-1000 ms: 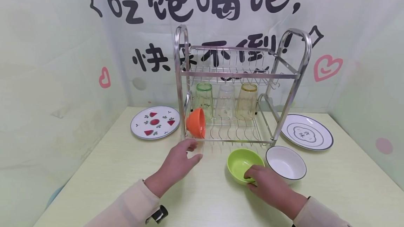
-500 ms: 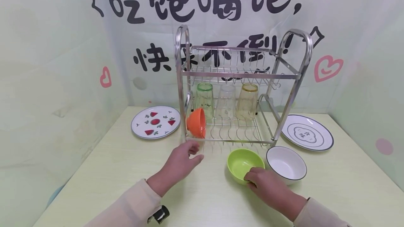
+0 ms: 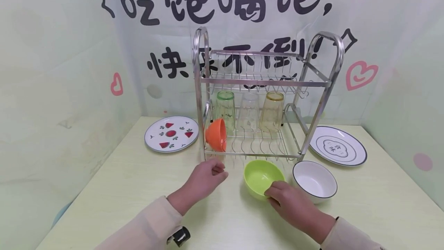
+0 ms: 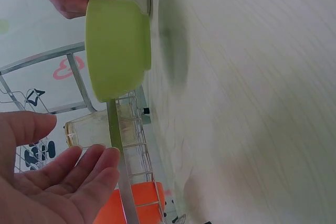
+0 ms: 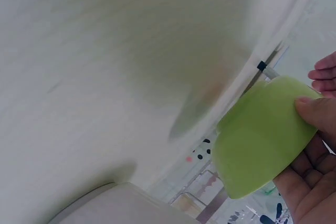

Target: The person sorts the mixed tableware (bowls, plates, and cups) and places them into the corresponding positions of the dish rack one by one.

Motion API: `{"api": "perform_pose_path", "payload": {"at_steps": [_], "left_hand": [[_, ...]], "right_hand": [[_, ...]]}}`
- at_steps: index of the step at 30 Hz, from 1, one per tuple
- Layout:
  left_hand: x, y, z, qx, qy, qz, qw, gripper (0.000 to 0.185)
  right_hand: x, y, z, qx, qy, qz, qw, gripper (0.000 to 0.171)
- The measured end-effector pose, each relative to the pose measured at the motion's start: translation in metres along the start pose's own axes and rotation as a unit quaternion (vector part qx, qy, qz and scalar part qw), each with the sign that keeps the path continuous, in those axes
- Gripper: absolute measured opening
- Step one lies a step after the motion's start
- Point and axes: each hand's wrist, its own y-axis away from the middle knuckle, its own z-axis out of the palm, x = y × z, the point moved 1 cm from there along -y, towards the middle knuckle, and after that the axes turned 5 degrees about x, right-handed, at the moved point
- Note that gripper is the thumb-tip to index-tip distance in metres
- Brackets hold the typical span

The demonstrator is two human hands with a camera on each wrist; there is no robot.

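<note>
My right hand (image 3: 295, 207) pinches the near right rim of a green bowl (image 3: 260, 176), thumb outside and fingers inside. In the left wrist view the green bowl (image 4: 116, 48) is raised off the table, its shadow apart from its base. To the left, my left hand (image 3: 201, 180) holds nothing; its fingers are loosely bent, just in front of the dish rack's lower front bar. An orange bowl (image 3: 216, 135) stands on its side at the left end of the rack's lower tier. The white bowl (image 3: 313, 180) with a dark rim sits on the table beside my right hand.
A two-tier metal dish rack (image 3: 263, 83) stands at the back. Behind the orange bowl, a green glass (image 3: 225, 111), a clear glass (image 3: 248, 111) and an amber glass (image 3: 272, 113) stand upside down. A watermelon-patterned plate (image 3: 171, 134) lies left, a white plate (image 3: 338, 146) right.
The green bowl has come up off the table and shifted slightly left with my right hand. My left hand has moved a little right and nearer to me.
</note>
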Motion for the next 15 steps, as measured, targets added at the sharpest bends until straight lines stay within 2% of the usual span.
{"api": "perform_pose_path", "payload": {"at_steps": [5,10,15], "left_hand": [[0.003,-0.002,0.003,-0.005,-0.003,0.003,1.0000,0.022],[0.007,-0.004,0.006,0.001,-0.009,0.012,0.9999,0.021],[0.012,-0.007,0.008,0.001,-0.016,-0.004,0.9999,0.024]], "right_hand": [[-0.003,-0.006,-0.001,0.033,-0.001,-0.023,0.999,0.024],[-0.008,-0.012,-0.003,0.049,0.011,-0.038,0.998,0.023],[-0.013,-0.019,-0.004,0.063,0.017,-0.052,0.997,0.023]]}}
